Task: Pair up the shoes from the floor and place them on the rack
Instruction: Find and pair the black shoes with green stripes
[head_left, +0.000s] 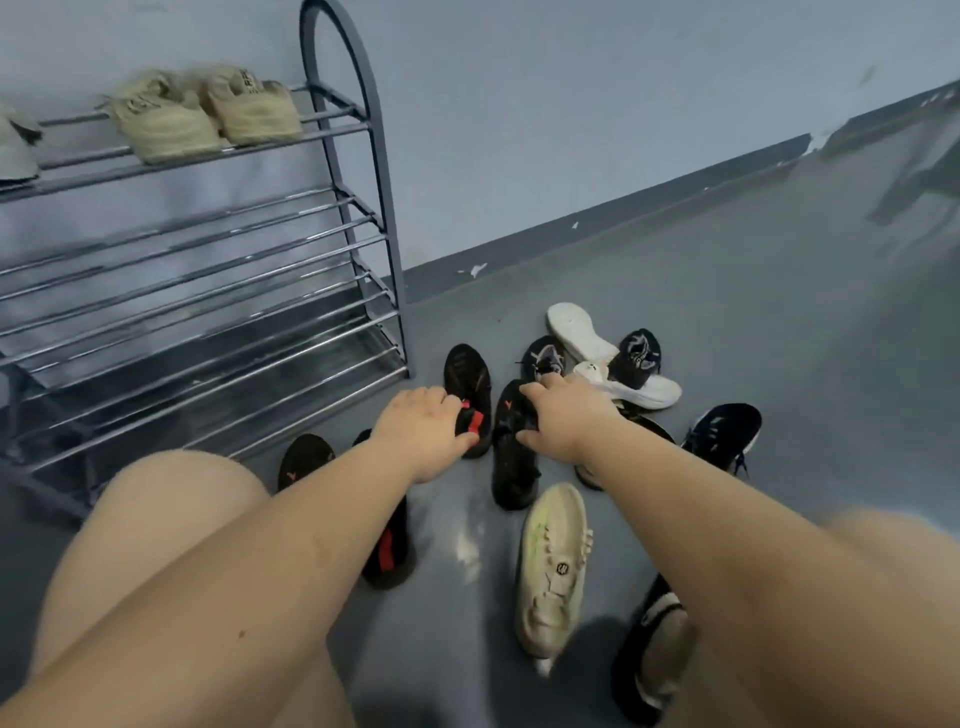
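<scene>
Bare forearms reaching out; left hand (423, 428) gripping a black shoe with red tab (469, 397), right hand (563, 418) clasping its black mate (511, 447). Beige pair (205, 111) already on rack (358, 124) at ten o'clock; others scattered at three o'clock.

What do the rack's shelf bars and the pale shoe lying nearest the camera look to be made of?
Grey shoe rack's shelf bars: likely polished or chromed metal tubing, since bright highlights run along them. Cream lace-up shoe: seemingly soft matte knit or fabric, creased and without shine; the blur leaves it uncertain.
</scene>
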